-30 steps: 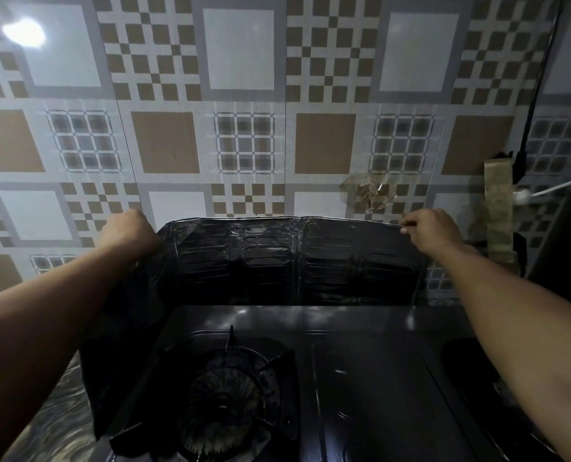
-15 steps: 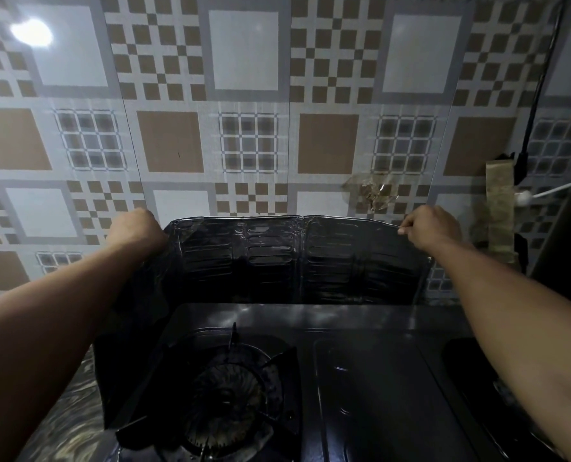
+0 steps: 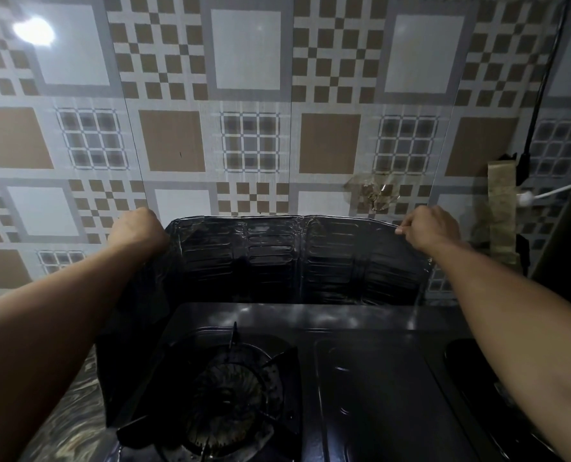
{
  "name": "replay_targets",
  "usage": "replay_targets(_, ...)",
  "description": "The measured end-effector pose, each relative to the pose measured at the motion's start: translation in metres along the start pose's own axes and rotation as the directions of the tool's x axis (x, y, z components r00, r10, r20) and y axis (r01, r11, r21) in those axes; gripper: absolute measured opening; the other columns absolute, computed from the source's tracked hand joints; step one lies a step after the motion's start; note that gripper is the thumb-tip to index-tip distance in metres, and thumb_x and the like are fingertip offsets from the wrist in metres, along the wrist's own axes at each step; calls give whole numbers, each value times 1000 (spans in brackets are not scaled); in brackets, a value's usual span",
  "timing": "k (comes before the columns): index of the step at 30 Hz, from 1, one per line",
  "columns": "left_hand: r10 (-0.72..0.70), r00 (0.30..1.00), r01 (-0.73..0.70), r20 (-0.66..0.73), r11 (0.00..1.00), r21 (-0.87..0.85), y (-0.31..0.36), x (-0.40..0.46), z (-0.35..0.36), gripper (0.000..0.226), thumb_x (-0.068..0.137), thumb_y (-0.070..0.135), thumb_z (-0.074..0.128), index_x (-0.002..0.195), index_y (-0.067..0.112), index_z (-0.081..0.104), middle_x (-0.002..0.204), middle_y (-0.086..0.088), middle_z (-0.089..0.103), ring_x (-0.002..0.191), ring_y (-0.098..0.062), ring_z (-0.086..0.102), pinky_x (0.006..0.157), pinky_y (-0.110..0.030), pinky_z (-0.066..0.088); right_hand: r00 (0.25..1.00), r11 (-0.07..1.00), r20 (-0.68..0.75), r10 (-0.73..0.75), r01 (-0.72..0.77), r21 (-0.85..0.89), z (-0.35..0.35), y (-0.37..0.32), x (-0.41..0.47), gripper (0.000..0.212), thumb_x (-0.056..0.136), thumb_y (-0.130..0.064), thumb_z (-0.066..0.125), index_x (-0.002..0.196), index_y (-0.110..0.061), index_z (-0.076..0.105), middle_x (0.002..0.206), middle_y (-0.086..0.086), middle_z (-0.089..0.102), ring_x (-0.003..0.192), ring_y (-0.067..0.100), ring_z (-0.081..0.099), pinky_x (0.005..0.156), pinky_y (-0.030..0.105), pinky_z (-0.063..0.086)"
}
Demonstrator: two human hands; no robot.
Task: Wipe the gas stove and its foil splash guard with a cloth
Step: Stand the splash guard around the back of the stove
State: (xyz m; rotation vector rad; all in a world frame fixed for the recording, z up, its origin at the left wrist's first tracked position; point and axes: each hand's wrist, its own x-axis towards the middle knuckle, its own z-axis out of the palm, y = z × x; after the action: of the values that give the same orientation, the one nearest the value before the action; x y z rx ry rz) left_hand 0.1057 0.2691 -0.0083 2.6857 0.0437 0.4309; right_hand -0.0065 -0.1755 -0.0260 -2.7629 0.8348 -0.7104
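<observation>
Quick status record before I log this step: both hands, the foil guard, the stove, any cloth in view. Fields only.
left hand: grips the guard's top left corner
right hand: pinches the guard's top right edge
foil splash guard: upright behind the stove, against the tiled wall, left wing folded forward
gas stove: dark top, burner at left, unlit
cloth: none visible
wiping: not under way

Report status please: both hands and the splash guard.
Left hand and right hand grip top corners of dark embossed foil splash guard. Guard upright behind black gas stove. No cloth visible.
</observation>
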Motion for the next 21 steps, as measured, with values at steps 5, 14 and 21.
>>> replay_targets(5,-11,1000,11,23,1000,-18,2,-1,0,24,82,7,64,64,2,49,68,-16,54,76,-36,59,63,-36,48,999,999,33,-4,6,-44,-2,2,2,12,85,-30,72,93,-21,75,100,8,70,83,26,59,71,32,47)
replay_targets(14,-22,999,26,50,997,-74,7,-13,-10,26,84,11,62,66,2,47,72,-16,55,78,-34,57,66,-37,49,984,984,82,-155,161,-71,6,-25,4,42,86,-27,69,127,-23,60,125,10,63,111,33,58,90,39,49)
replay_targets(21,-9,999,12,30,998,-68,-3,-13,-8,30,87,17,64,67,1,49,78,-16,55,74,-30,54,62,-33,45,968,970,64,-243,242,31,23,-82,-7,34,87,-26,68,120,-22,64,122,13,65,108,34,60,90,37,50)
